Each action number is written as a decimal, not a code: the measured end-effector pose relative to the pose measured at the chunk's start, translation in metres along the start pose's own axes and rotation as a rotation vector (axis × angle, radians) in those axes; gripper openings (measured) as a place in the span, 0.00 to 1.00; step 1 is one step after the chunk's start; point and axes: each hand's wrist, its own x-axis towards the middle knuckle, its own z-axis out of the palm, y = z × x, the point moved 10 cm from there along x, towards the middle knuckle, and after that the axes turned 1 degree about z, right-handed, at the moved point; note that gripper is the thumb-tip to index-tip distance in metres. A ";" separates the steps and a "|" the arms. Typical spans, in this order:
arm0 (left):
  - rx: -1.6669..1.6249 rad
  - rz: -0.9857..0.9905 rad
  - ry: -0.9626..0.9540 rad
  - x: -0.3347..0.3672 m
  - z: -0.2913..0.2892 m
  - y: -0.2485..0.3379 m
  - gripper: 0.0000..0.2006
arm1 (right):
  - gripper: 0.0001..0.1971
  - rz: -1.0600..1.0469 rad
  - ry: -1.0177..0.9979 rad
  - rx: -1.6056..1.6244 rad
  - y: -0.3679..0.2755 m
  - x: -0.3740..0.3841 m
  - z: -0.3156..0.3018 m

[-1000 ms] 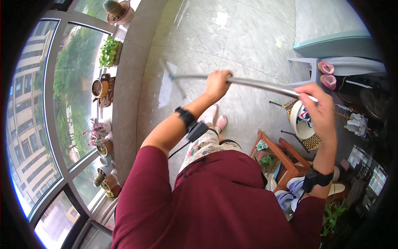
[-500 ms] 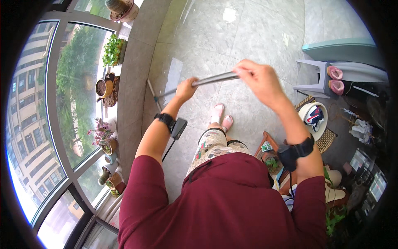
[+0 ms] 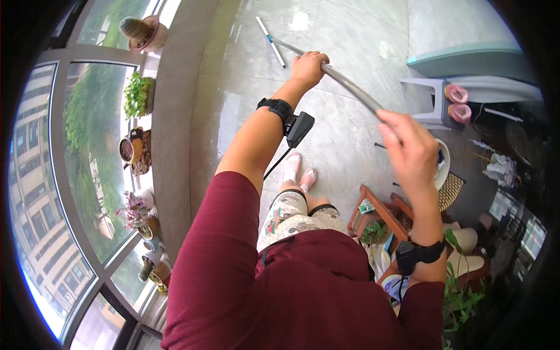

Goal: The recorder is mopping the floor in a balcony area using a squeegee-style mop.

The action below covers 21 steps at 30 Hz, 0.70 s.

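Note:
A floor squeegee with a long grey handle slants across the space ahead of me. Its thin white crossbar, joined by a blue fitting, is at the far end, against the grey tiles. My left hand is wrapped round the handle partway along, arm stretched forward. At the near end, my right hand grips the handle with bent fingers; it is slightly blurred, and its palm side is partly hidden. Both forearms carry black straps, the left one with a small black box.
Potted plants line the window ledge at left. On the right stand a grey stool with pink slippers on it, a white bucket and a brown wooden frame. Grey tiled floor lies around my feet.
The squeegee's crossbar has swung from the left near the ledge to far ahead. My left hand has moved forward and right with the handle; my right hand has come back and right.

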 end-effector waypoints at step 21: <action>-0.081 -0.293 -0.568 -0.223 0.118 0.026 0.13 | 0.06 0.177 -0.439 0.438 0.129 -0.048 -0.008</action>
